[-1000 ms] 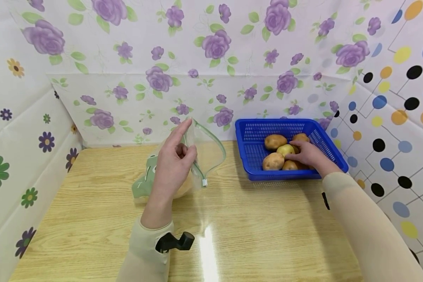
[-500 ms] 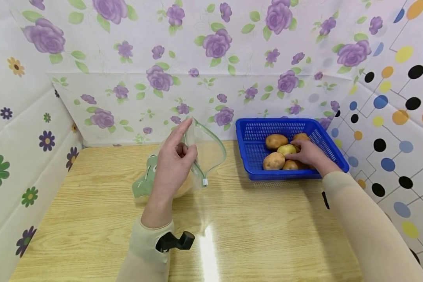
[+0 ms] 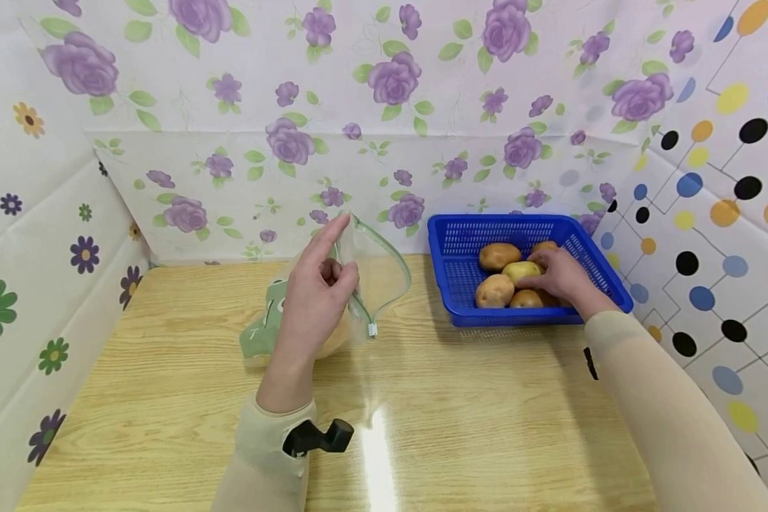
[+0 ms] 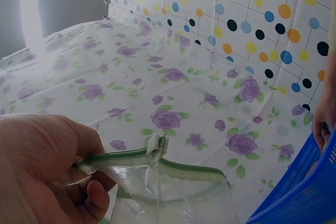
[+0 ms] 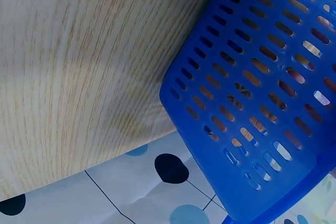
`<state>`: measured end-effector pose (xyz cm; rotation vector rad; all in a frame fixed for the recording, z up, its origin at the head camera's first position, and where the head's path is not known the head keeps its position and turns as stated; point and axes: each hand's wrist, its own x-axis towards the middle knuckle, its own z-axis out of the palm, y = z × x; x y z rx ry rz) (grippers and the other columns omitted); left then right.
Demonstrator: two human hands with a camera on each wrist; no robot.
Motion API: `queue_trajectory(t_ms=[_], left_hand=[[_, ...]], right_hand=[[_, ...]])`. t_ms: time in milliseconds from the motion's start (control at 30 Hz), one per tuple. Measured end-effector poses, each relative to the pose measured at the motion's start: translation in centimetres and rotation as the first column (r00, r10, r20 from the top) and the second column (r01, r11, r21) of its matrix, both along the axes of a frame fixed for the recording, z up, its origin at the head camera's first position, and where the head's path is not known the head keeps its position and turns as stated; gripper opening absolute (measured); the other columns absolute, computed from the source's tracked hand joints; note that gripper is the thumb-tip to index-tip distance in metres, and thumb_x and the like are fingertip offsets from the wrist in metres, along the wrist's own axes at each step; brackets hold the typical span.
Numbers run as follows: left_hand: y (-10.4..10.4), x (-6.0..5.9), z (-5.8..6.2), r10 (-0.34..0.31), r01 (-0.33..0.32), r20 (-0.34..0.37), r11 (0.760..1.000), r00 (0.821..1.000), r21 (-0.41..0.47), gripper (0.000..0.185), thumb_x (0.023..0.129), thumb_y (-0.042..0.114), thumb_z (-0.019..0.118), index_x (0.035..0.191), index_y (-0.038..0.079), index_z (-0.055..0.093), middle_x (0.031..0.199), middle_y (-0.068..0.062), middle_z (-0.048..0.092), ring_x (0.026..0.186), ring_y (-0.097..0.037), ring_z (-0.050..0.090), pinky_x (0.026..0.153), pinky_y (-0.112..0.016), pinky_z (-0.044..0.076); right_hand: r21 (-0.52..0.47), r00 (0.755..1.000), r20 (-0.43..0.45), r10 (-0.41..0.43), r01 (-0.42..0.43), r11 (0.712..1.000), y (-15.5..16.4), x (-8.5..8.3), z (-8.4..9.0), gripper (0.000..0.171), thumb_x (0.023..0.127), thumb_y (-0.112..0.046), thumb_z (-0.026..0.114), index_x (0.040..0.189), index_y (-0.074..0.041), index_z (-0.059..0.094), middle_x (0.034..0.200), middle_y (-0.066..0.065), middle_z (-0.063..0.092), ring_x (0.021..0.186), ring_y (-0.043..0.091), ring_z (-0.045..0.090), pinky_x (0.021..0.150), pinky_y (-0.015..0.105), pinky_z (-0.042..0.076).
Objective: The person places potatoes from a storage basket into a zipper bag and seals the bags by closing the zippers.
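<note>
My left hand (image 3: 313,291) pinches the edge of a clear zip bag (image 3: 380,277) with a green seal line and a white slider (image 3: 372,329). The bag's mouth gapes toward the right, and its green printed part (image 3: 264,323) shows behind the hand. From the left wrist view, thumb and fingers close on the bag's rim (image 4: 194,171). My right hand (image 3: 564,279) reaches into a blue plastic basket (image 3: 451,302), thumb and fingers around a pale yellow potato (image 3: 520,271). Several browner potatoes (image 3: 495,291) lie around it. The right wrist view catches mostly the basket's slotted wall (image 5: 252,93), which hides the hand.
The bag and basket stand apart on a wood-grain table (image 3: 461,427). A flowered cloth (image 3: 333,92) rises behind them. Close to the basket's right side is a dotted cloth wall (image 3: 710,235); another flower-patterned wall (image 3: 45,299) bounds the left.
My right hand has shifted slightly within the basket, and the brown potatoes at its left have moved a little leftward. The left hand and bag stay in place.
</note>
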<state>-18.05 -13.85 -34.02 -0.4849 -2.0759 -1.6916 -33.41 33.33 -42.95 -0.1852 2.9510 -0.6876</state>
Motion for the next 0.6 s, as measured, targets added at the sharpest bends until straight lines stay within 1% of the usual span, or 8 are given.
queue_trajectory(t_ms=[267,433,600], left_hand=[[0.0,0.0,0.0,0.006,-0.006,-0.013,1.0,1.0,-0.011,0.07,0.1,-0.007,0.058,0.165,0.019,0.055,0.166,0.007,0.05,0.064,-0.018,0.044,0.058,-0.022,0.04],[-0.1,0.0,0.0,0.006,-0.006,-0.009,1.0,1.0,-0.007,0.069,0.1,-0.007,0.058,0.165,0.017,0.055,0.166,0.007,0.05,0.064,-0.018,0.045,0.058,-0.022,0.04],[-0.1,0.0,0.1,0.006,-0.006,-0.006,1.0,1.0,-0.004,0.07,0.1,-0.008,0.058,0.165,0.016,0.055,0.166,0.007,0.05,0.064,-0.019,0.045,0.058,-0.022,0.04]], right_hand=[[-0.024,0.999,0.022,-0.032,0.033,0.999,0.0,0.3,0.2,0.071,0.1,-0.042,0.083,0.15,0.002,0.059,0.15,0.033,0.056,0.136,0.055,0.051,0.113,0.071,0.04],[-0.06,0.999,-0.01,-0.038,0.037,0.997,-0.2,0.7,0.4,0.066,0.102,-0.039,0.082,0.15,0.0,0.059,0.149,0.031,0.056,0.133,0.052,0.054,0.11,0.07,0.043],[-0.093,0.997,-0.057,-0.047,0.041,0.995,-0.5,1.3,0.9,0.067,0.102,-0.038,0.081,0.151,0.001,0.058,0.147,0.03,0.057,0.132,0.051,0.055,0.107,0.069,0.046]])
